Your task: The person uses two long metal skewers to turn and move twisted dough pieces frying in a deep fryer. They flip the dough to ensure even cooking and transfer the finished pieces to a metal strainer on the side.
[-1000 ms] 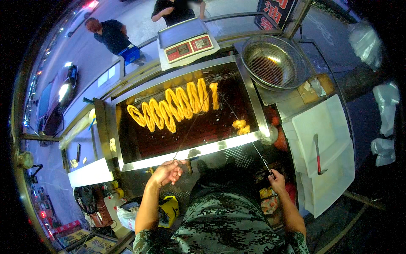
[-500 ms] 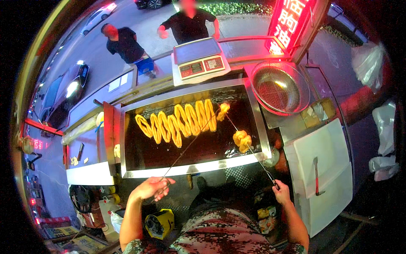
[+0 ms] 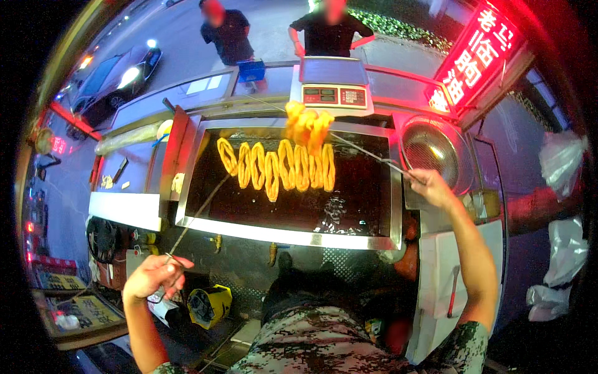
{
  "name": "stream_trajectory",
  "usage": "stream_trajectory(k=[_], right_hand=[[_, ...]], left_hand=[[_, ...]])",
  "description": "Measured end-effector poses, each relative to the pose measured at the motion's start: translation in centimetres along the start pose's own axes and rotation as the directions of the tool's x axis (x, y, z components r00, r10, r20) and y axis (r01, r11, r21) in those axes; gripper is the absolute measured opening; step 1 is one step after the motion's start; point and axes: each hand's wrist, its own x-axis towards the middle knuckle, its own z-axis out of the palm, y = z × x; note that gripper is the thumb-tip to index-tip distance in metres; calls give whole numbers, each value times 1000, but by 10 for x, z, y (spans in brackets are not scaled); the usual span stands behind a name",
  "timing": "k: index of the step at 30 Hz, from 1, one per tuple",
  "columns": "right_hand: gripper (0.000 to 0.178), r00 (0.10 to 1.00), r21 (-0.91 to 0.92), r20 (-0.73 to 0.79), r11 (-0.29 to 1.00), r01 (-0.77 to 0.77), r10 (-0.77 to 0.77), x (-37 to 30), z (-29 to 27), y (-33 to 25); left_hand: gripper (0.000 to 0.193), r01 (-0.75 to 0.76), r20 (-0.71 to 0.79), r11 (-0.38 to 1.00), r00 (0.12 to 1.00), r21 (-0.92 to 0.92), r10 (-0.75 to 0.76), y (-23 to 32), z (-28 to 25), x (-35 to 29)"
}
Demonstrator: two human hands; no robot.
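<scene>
My left hand (image 3: 154, 277) is closed round the handle of a long thin metal rod (image 3: 200, 210), whose far end reaches the left of a row of fried dough loops (image 3: 272, 168). The golden loops lie side by side in dark oil in a rectangular steel fryer (image 3: 280, 239). My right hand (image 3: 432, 188) grips a second metal rod (image 3: 364, 151) at the fryer's right side. This rod runs up to a clump of fried dough (image 3: 308, 128) raised over the far rim, slightly blurred. A thin tip shows beyond the clump.
Behind the fryer stands a scale (image 3: 334, 87). A wire mesh basket (image 3: 431, 153) sits to the right, above white lidded boxes (image 3: 464, 268) with a red-handled tool (image 3: 453, 293). Two people (image 3: 227, 37) stand across the counter. A red panel (image 3: 177, 149) borders the fryer's left.
My right hand has moved up and right, and dough pieces from the fryer's right now hang together over the far rim. My left hand has moved left and down, its rod shifting leftward.
</scene>
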Motion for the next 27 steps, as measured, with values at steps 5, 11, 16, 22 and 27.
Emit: stream_trajectory(k=[5, 11, 16, 22, 27], right_hand=[[37, 991, -17, 135, 1000, 15, -12, 90, -21, -76], [38, 955, 16, 288, 998, 62, -65, 170, -16, -81], [39, 947, 93, 318, 995, 24, -52, 190, 6, -86], [39, 957, 6, 278, 996, 85, -83, 150, 36, -67], [33, 973, 202, 228, 976, -76, 29, 90, 79, -28]], left_hand=[[37, -123, -154, 992, 981, -24, 118, 21, -6, -38], [43, -221, -201, 966, 961, -135, 191, 4, -25, -33], [40, -159, -308, 978, 945, -136, 111, -8, -30, -40], [32, -28, -407, 997, 912, 68, 53, -8, -20, -65], [30, 43, -445, 975, 893, 220, 61, -18, -11, -65]])
